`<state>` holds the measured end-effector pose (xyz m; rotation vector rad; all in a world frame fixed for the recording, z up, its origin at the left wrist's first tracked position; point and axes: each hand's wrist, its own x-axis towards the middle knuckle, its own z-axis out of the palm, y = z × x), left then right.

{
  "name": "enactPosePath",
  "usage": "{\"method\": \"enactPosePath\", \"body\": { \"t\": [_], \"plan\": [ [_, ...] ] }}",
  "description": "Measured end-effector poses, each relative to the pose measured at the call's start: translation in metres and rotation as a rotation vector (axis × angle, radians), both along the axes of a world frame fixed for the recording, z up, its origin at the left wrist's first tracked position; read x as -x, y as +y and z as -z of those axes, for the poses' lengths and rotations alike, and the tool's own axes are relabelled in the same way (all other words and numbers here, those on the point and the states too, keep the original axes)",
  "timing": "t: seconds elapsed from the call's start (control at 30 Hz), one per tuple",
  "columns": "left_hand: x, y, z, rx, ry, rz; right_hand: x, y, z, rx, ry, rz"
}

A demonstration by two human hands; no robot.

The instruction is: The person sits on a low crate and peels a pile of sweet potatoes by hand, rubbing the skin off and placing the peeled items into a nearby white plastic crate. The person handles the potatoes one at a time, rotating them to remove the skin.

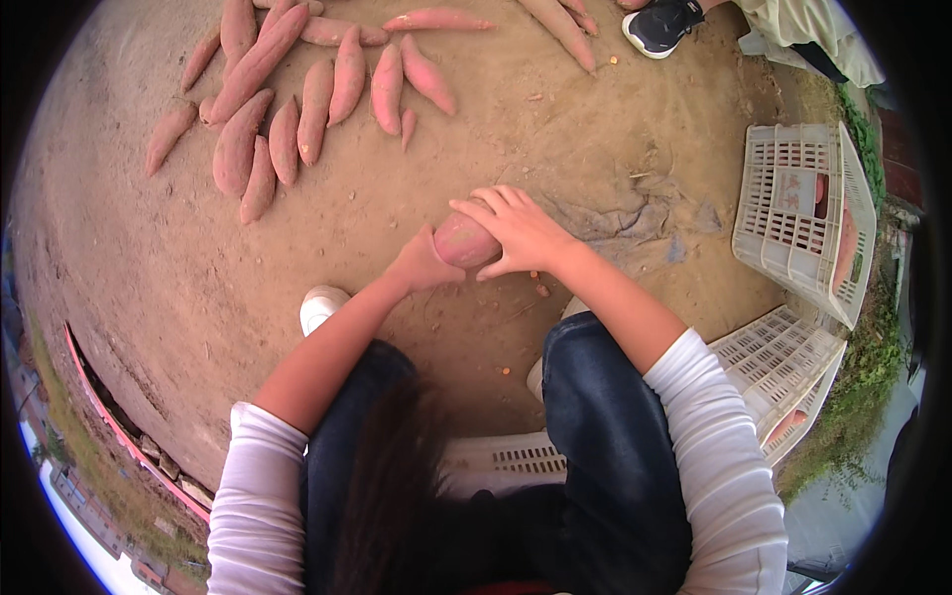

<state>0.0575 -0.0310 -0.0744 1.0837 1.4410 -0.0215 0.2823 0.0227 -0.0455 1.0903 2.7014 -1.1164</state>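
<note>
— What do the hands hold?
— One sweet potato (464,241), pinkish-red, thick and rounded, dusty with soil. It is low over the bare dirt ground (397,198), near its middle, in front of the knees.
— How are the hands?
— The right hand (518,230) lies over it, fingers spread and curved. The left hand (421,263) presses its end, fingers closed together.
— Other potatoes?
— A pile of sweet potatoes (297,89) at the far edge, well apart.

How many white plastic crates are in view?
3: one crate at right on the dirt, a second below it, a third under the person's legs. More may lie out of frame.
</note>
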Motion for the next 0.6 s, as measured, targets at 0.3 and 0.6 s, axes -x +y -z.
{"method": "enactPosePath", "body": {
  "t": [0.3,0.6],
  "plan": [
    [0.013,-0.004,-0.057,-0.337,0.327,0.408,0.002,0.014,0.003,-0.006,0.000,0.006],
    [0.036,-0.003,-0.081,-0.543,0.339,0.665,0.004,0.021,0.002,0.042,0.028,-0.013]
  ]
}}
